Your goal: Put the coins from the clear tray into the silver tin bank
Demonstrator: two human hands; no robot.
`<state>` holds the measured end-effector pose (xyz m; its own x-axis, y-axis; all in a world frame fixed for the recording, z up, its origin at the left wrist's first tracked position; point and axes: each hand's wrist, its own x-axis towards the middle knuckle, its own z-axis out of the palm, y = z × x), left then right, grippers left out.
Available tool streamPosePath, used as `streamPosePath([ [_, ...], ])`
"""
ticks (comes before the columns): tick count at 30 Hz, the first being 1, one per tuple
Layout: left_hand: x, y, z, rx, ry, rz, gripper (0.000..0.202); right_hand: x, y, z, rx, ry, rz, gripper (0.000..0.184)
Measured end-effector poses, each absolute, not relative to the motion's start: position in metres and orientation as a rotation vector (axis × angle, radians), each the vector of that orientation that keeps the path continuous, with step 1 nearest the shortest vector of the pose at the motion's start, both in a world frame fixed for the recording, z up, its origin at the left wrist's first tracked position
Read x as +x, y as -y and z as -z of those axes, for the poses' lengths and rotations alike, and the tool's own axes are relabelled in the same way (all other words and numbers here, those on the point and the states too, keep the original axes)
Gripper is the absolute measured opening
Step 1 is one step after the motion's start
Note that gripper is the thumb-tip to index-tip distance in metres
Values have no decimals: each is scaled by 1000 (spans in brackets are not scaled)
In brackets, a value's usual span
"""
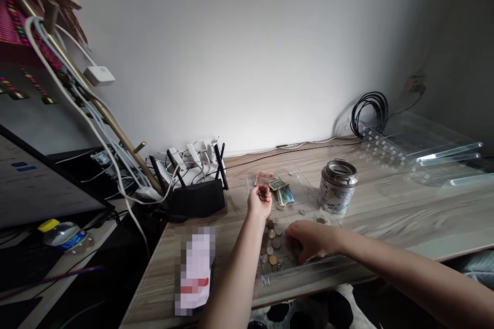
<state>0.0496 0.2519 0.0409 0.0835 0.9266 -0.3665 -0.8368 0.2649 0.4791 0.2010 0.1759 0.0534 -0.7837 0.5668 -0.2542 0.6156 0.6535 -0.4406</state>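
Observation:
My left hand (260, 201) is palm up with its fingers curled in, and what look like coins sit in it. Just beyond it lie several banknotes, among them a reddish one (264, 178) and a blue-green one (286, 196). Below it, several loose coins (273, 259) are spread over a clear plastic tray (300, 181). My right hand (311, 240) reaches down among the coins with bent fingers drawn together; its fingertips are hidden. A metal tin with a slot in its lid (337, 190) stands upright to the right of the notes.
A black router (197, 199) and a crowded power strip stand at the back left. A pixelated pale object (195, 270) lies near the table's left edge. Clear plastic racks (417, 149) and a coiled black cable (369, 114) are at the right. A bottle (67, 236) lies far left.

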Motion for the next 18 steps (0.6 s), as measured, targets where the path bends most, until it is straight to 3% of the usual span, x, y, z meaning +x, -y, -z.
streamPosePath([
  [4, 51, -251, -42, 127, -711, -1335, 21, 201, -169, -55, 1015, -2755, 819, 16],
  [11, 55, -254, -38, 132, -724, -1274, 13, 202, -171, -54, 1071, -2648, 1201, 21],
  [18, 60, -255, -41, 258, -737, -1168, 15, 183, -232, -112, 1438, -3212, 839, 14],
])
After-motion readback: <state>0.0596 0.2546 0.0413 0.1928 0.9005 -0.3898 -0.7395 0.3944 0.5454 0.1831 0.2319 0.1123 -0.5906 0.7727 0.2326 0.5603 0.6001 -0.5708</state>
